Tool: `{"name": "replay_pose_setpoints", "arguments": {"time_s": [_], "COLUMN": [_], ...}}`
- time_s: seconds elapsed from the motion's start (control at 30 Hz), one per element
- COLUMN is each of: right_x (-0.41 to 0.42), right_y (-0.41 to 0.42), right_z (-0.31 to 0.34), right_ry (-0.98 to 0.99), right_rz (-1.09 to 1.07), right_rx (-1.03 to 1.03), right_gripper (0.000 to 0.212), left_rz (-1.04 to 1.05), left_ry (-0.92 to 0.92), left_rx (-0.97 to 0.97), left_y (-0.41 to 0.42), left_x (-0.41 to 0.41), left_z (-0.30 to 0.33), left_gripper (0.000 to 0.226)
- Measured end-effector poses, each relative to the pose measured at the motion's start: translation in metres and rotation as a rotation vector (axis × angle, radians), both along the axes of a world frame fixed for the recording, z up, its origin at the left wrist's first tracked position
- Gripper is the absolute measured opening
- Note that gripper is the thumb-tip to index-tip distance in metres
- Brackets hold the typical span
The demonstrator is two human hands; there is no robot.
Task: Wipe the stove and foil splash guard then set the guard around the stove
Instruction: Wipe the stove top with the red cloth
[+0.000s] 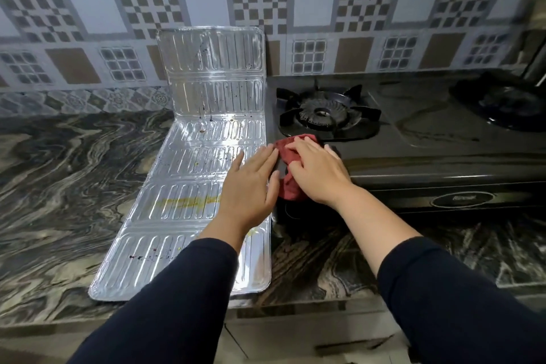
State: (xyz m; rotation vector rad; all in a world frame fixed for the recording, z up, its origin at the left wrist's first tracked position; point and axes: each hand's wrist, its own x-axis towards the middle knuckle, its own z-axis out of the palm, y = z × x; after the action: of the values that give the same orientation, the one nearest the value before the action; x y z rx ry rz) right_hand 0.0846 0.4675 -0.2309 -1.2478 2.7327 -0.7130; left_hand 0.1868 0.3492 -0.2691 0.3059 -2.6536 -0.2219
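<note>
1. Head view, centre of the frame: the right hand lies palm down on a crumpled dark-red cloth, fingers curled over it and pressing it onto the front left corner of the black glass-topped gas stove.
2. Just left of it, the left hand is spread flat with nothing in its grasp, over the right edge of the silver ribbed foil splash guard; its fingertips reach the cloth.
3. That guard fills the centre-left of the frame, beside the stove and not around it. Most panels lie flat on the dark swirled marble countertop, while the far panels stand up against the patterned tile wall.
4. A yellowish smear and small dark spatters mark the foil.
5. Right of centre, the stove's left burner sits just beyond the cloth; a second burner shows dimly at the right edge.
6. Dark sleeves cover both forearms at the bottom.
</note>
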Motion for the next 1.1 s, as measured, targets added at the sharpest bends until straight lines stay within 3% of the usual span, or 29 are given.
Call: {"name": "replay_pose_setpoints", "arguments": {"time_s": [0.4, 0.67, 0.87, 1.0, 1.1], "right_x": [0.006, -0.026, 0.004, 0.004, -0.015], "right_y": [0.024, 0.062, 0.024, 0.039, 0.067], "right_z": [-0.017, -0.014, -0.012, -0.016, -0.018], "right_ry": [0.235, 0.164, 0.192, 0.2, 0.197], "right_rz": [-0.017, -0.276, -0.168, -0.098, -0.178], "right_rx": [-0.01, 0.078, 0.021, -0.009, -0.006], "right_gripper": [0.045, 0.047, 0.046, 0.044, 0.044], "left_rz": [-0.033, -0.025, 0.057, -0.036, -0.132], "left_ry": [0.033, 0.024, 0.125, 0.128, 0.095], "left_rx": [-0.049, -0.053, 0.015, -0.021, 0.0], "left_y": [-0.007, -0.005, 0.003, 0.01, 0.026], "left_x": [0.0, 0.0, -0.015, -0.033, -0.051], "left_z": [0.002, -0.002, 0.016, 0.032, 0.038], "left_gripper": [0.058, 0.059, 0.05, 0.039, 0.034]}}
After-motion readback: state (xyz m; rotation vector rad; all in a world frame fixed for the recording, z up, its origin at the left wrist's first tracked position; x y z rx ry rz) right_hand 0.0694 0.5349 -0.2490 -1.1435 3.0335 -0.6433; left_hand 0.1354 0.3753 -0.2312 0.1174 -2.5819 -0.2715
